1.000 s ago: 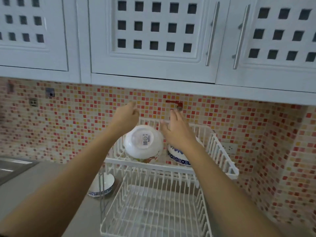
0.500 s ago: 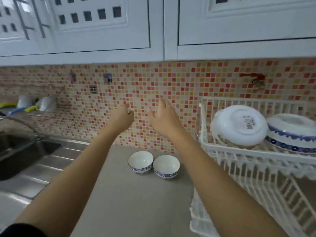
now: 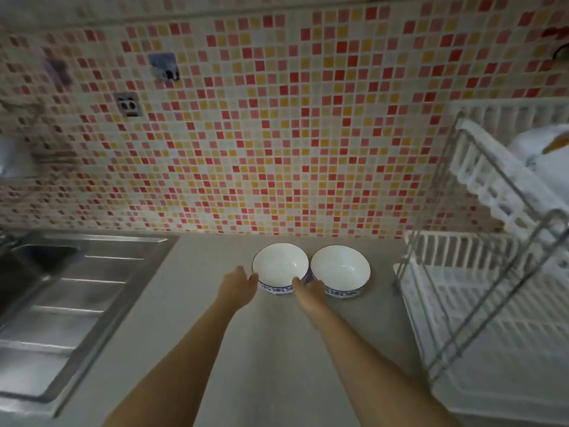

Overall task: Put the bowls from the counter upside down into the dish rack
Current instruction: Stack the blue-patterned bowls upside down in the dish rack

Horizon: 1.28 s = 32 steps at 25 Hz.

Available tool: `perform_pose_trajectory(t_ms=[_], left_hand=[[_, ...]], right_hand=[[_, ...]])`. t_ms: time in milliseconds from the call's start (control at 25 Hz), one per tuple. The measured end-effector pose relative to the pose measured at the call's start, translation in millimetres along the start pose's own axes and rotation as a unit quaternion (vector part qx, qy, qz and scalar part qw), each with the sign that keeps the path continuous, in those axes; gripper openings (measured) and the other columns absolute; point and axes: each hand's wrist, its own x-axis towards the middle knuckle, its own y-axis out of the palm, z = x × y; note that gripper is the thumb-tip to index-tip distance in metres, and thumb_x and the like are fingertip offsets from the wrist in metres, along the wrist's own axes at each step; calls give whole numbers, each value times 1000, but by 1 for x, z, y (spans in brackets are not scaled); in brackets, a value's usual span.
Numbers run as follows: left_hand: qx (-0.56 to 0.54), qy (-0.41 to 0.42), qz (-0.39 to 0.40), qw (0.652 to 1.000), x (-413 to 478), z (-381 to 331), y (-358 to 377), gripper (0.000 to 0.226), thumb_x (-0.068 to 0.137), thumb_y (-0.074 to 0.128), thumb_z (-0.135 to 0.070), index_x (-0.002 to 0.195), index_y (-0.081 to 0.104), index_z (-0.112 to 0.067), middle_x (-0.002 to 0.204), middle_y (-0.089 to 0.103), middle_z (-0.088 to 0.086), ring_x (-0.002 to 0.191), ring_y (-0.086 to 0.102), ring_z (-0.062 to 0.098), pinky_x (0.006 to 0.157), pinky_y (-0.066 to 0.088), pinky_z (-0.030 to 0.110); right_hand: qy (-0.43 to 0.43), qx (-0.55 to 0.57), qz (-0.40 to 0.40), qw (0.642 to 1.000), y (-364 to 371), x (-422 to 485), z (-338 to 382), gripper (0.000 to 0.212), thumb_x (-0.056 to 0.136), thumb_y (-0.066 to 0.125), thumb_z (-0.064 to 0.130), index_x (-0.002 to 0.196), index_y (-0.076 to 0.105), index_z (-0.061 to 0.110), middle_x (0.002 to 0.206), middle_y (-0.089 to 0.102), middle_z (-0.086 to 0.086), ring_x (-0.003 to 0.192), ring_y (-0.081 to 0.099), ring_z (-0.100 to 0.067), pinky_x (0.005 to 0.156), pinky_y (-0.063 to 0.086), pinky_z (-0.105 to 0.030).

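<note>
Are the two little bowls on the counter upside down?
No, the left bowl and the right bowl both sit open side up, showing their white insides.

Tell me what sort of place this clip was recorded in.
Most likely a home kitchen. A steel sink is set into the grey counter, a mosaic tile wall runs behind it, and a white dish rack stands at the right, near two bowls.

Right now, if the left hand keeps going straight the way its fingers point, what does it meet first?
The left bowl: the left hand points at its near-left side, fingertips almost at the rim. Whether they already touch is unclear in this blurred view. The other bowl lies further right, off that line.
</note>
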Motion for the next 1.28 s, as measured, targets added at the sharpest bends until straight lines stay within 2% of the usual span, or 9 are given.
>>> perform_pose_trajectory(t_ms=[120, 320, 480, 600, 760, 880, 960, 1080, 1280], left_hand=[[-81, -27, 25, 996, 26, 7, 37, 51, 100, 33, -32, 137, 29, 4, 136, 48, 28, 126, 45, 40, 100, 38, 38], [-198, -95, 41, 975, 72, 18, 72, 41, 97, 36, -29, 118, 43, 5, 118, 57, 30, 107, 57, 43, 92, 48, 40], [-223, -100, 38, 969, 85, 21, 81, 32, 89, 42, -13, 114, 48, 6, 114, 58, 28, 96, 58, 38, 78, 50, 36], [-254, -117, 38, 959, 79, 25, 76, 28, 86, 43, -10, 110, 48, 3, 110, 59, 24, 90, 64, 37, 80, 56, 41], [-274, -101, 38, 956, 65, 33, 41, 14, 89, 43, -9, 101, 49, -4, 106, 54, 17, 75, 61, 27, 43, 53, 22], [-242, -58, 48, 967, 46, 32, -2, 28, 92, 43, -14, 115, 54, -4, 112, 59, 17, 88, 64, 31, 56, 59, 28], [-227, -21, 67, 971, 25, 25, -32, 34, 94, 40, -17, 127, 49, -10, 111, 60, 13, 87, 66, 28, 61, 60, 31], [-225, 81, 83, 967, -18, 16, -67, 42, 98, 36, -20, 139, 37, -18, 119, 58, 12, 90, 66, 26, 60, 61, 28], [-188, 260, -60, 945, -85, -28, -112, 41, 100, 35, -21, 141, 30, -21, 114, 62, 7, 81, 65, 13, 68, 61, 25]], right_hand=[[46, 71, 13, 996, 28, 41, -25, 59, 89, 44, 51, 139, 36, 21, 142, 44, -5, 124, 49, -25, 106, 42, -42], [58, 70, -21, 996, 53, 97, -47, 69, 71, 37, 72, 114, 58, 22, 107, 66, -4, 94, 68, -27, 85, 57, -43], [37, 36, -11, 999, 64, 132, -65, 45, 64, 39, 45, 69, 61, 6, 88, 70, -13, 89, 68, -37, 87, 54, -50], [20, 37, -3, 999, 62, 121, -62, 56, 61, 37, 34, 95, 65, 0, 96, 71, -20, 90, 67, -37, 86, 55, -48], [-10, 48, 29, 998, 45, 66, -40, 34, 84, 39, 6, 110, 59, -3, 91, 66, -16, 68, 66, -15, 60, 57, -23], [-107, 17, 43, 993, 22, 28, -28, 38, 87, 37, -8, 123, 45, -3, 112, 54, -15, 88, 55, -19, 50, 47, -5], [-183, -30, 34, 982, 4, 6, -15, 41, 88, 38, -7, 127, 39, 2, 113, 48, -8, 102, 51, -21, 65, 45, -3], [-293, -107, 12, 950, -28, -31, 7, 46, 91, 42, 3, 135, 34, 11, 127, 47, -8, 113, 48, -20, 89, 41, -23], [-431, -136, -43, 891, -96, -97, 57, 50, 93, 49, 15, 140, 32, 24, 130, 49, 7, 116, 50, -12, 96, 44, -29]])
